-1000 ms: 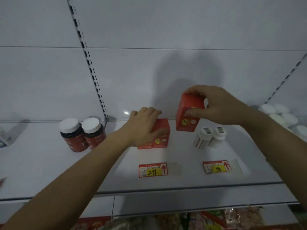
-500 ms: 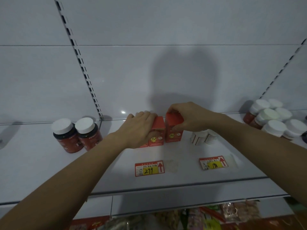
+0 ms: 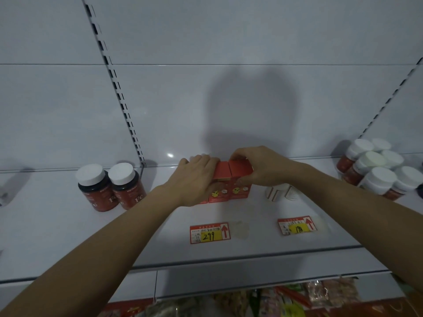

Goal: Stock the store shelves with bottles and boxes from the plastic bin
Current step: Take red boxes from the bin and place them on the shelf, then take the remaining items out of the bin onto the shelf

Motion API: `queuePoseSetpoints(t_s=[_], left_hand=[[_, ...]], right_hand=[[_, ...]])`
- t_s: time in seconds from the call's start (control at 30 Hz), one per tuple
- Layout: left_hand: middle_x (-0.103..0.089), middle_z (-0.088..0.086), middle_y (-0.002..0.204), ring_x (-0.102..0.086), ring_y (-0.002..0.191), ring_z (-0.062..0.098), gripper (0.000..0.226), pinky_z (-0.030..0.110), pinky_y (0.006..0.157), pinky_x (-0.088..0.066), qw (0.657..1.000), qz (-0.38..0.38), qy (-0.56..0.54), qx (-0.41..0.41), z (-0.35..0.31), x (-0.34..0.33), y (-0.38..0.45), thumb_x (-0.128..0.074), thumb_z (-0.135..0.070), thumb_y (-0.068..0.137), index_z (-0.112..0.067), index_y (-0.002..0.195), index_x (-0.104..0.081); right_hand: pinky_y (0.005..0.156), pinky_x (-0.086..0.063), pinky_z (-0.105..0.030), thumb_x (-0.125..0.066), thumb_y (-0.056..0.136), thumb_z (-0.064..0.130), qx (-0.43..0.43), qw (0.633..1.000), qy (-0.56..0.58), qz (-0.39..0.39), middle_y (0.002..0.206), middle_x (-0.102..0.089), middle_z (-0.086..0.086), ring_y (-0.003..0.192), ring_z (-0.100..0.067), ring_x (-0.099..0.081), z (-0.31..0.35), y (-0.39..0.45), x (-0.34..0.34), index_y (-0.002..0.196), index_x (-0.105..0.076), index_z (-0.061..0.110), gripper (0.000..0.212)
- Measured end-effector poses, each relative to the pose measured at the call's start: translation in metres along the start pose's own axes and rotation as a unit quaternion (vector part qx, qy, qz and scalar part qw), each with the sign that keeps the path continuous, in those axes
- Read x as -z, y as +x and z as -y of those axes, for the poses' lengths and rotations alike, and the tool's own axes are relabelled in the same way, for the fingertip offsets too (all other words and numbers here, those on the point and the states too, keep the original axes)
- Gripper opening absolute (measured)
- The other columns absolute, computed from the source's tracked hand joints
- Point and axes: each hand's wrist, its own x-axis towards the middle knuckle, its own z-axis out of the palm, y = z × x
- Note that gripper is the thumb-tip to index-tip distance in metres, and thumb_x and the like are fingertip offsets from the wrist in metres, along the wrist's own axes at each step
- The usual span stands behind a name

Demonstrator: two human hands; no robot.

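Red boxes stand side by side on the white shelf [image 3: 251,243]. My right hand [image 3: 258,165] grips the rightmost red box [image 3: 240,179] from its top and right side, set down against its neighbour. My left hand [image 3: 196,179] lies over the left red boxes [image 3: 219,188], fingers curled round their tops. Two small white bottles [image 3: 281,193] stand just right of the boxes, partly hidden by my right wrist. The plastic bin is out of view.
Two dark red jars [image 3: 112,186] with white lids stand at the left. Several white-lidded jars [image 3: 377,170] cluster at the far right. Price tags [image 3: 209,233] marked 299 and 198 lie on the shelf front. Packaged goods [image 3: 274,300] fill the shelf below.
My right hand has lowered the red box from the air onto the shelf and pushed it against the other boxes. My left hand stayed on the left boxes.
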Motion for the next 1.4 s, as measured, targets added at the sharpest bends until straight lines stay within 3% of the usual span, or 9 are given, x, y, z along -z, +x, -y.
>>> queuePoseSetpoints(t_s=[0.13,0.23,0.37,0.5,0.77,0.97,1.1,1.23,1.4], left_hand=[[-0.056,0.003,0.121,-0.056,0.104,0.025,0.076,0.047,0.086,-0.047,1.000,0.004,-0.001,0.000,0.001,0.000,0.000,-0.021,-0.072,0.087,-0.018,0.136,-0.042],[-0.053,0.004,0.130,-0.054,0.115,0.026,0.081,0.048,0.096,-0.043,1.000,0.001,-0.017,0.006,-0.003,0.004,-0.002,-0.024,-0.075,0.088,-0.016,0.143,-0.036],[-0.041,0.007,0.153,-0.040,0.138,0.025,0.083,0.049,0.111,-0.028,0.996,-0.057,-0.055,0.041,-0.007,0.032,-0.012,-0.029,-0.066,0.093,-0.011,0.156,-0.025],[-0.039,0.004,0.155,-0.036,0.141,0.021,0.077,0.047,0.113,-0.030,0.979,-0.129,-0.091,0.125,0.007,0.068,-0.055,-0.026,-0.062,0.096,-0.014,0.156,-0.027],[-0.035,-0.003,0.160,-0.033,0.145,0.013,0.064,0.043,0.117,-0.030,0.894,-0.269,-0.080,0.348,0.058,0.111,-0.211,-0.036,-0.052,0.101,-0.018,0.156,-0.028],[-0.027,-0.005,0.163,-0.023,0.149,0.013,0.072,0.046,0.119,-0.022,0.847,-0.212,0.008,0.487,0.102,0.140,-0.340,-0.021,-0.066,0.098,-0.026,0.158,-0.021],[-0.023,-0.006,0.164,-0.018,0.150,0.012,0.078,0.044,0.119,-0.017,0.827,-0.148,0.074,0.538,0.154,0.169,-0.423,-0.014,-0.068,0.094,-0.025,0.158,-0.021],[-0.026,-0.003,0.162,-0.024,0.148,0.016,0.083,0.045,0.118,-0.020,0.815,-0.101,0.121,0.558,0.234,0.196,-0.497,-0.009,-0.071,0.090,-0.024,0.156,-0.026],[-0.035,0.000,0.159,-0.033,0.145,0.017,0.088,0.039,0.119,-0.021,0.828,-0.013,0.111,0.549,0.330,0.221,-0.544,-0.003,-0.067,0.086,-0.021,0.155,-0.031]], right_hand=[[0.088,-0.053,-0.031,-0.082,0.078,0.044,-0.011,1.000,0.002,0.011,0.120,-0.062,0.007,0.104,-0.016,-0.061,-0.001,0.001,-0.001,0.131,-0.054,0.027,0.062],[0.099,-0.046,-0.029,-0.080,0.079,0.051,-0.039,0.999,0.020,0.020,0.140,-0.055,0.003,0.123,-0.018,-0.056,-0.002,-0.006,0.003,0.145,-0.043,0.025,0.080],[0.106,-0.030,-0.024,-0.062,0.093,0.050,-0.046,0.987,0.088,-0.124,0.156,-0.041,0.005,0.140,-0.016,-0.041,0.009,-0.028,0.009,0.154,-0.034,0.022,0.073],[0.114,-0.025,-0.027,-0.054,0.098,0.046,0.000,0.968,0.124,-0.218,0.155,-0.041,0.006,0.143,-0.012,-0.034,0.047,-0.032,0.001,0.152,-0.036,0.027,0.060],[0.122,-0.023,-0.033,-0.048,0.098,0.053,0.188,0.953,0.212,-0.108,0.160,-0.030,0.016,0.148,-0.003,-0.021,0.188,0.028,-0.031,0.155,-0.028,0.037,0.062],[0.117,-0.013,-0.023,-0.042,0.099,0.057,0.310,0.938,0.157,-0.010,0.162,-0.021,0.017,0.150,0.001,-0.009,0.307,0.080,-0.051,0.157,-0.018,0.038,0.065],[0.104,-0.016,-0.011,-0.044,0.100,0.053,0.369,0.924,0.099,0.005,0.158,-0.032,0.012,0.143,0.001,-0.020,0.392,0.121,-0.054,0.154,-0.026,0.035,0.059],[0.117,-0.019,-0.025,-0.041,0.099,0.057,0.394,0.918,0.050,0.000,0.162,-0.025,0.013,0.150,-0.005,-0.017,0.485,0.172,-0.061,0.157,-0.020,0.032,0.066],[0.114,-0.032,-0.030,-0.048,0.098,0.054,0.405,0.914,0.018,-0.009,0.155,-0.041,0.008,0.140,-0.012,-0.039,0.600,0.245,-0.071,0.152,-0.034,0.028,0.061]])
